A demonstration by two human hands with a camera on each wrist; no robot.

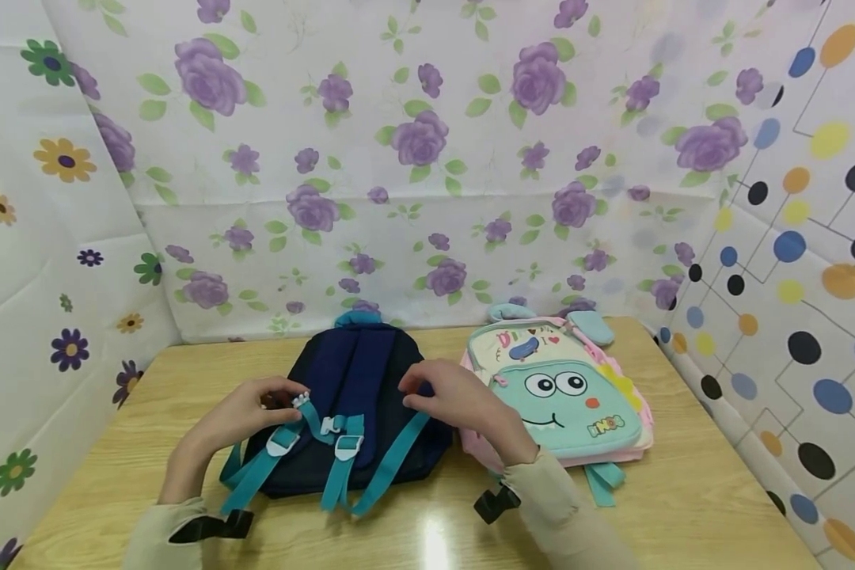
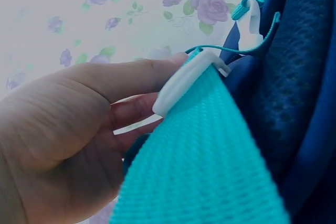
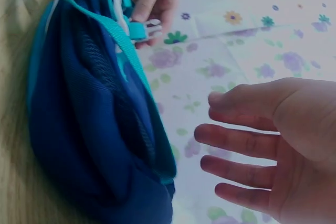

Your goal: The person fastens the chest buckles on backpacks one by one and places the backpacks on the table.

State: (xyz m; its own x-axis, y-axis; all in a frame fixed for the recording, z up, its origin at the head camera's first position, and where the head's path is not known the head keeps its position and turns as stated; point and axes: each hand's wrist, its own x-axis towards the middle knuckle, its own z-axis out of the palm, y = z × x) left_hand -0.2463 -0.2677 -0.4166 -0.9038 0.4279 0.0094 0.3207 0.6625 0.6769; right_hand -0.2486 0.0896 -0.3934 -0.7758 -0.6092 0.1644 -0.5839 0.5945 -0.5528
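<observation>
A dark navy backpack [image 1: 366, 372] lies with its shoulder straps facing up. My left hand [image 1: 238, 416] pinches the teal webbing by a white pronged buckle [image 1: 302, 400]; in the right wrist view the prongs [image 3: 153, 29] stick out past the fingers. A second white buckle piece [image 1: 331, 426] lies on the pack, between two white strap adjusters [image 1: 281, 441]. Over the pack's right side hovers my right hand [image 1: 466, 404], its fingers loosely bent and holding nothing. In the right wrist view its fingers [image 3: 236, 140] are spread apart, away from the teal side strap [image 3: 142, 74].
A mint, cream and pink cartoon backpack [image 1: 570, 412] lies to the right, close to my right forearm. Both packs are on a wooden table [image 1: 691, 475]. Floral cloth [image 1: 370, 158] hangs behind, with patterned sheets on both sides.
</observation>
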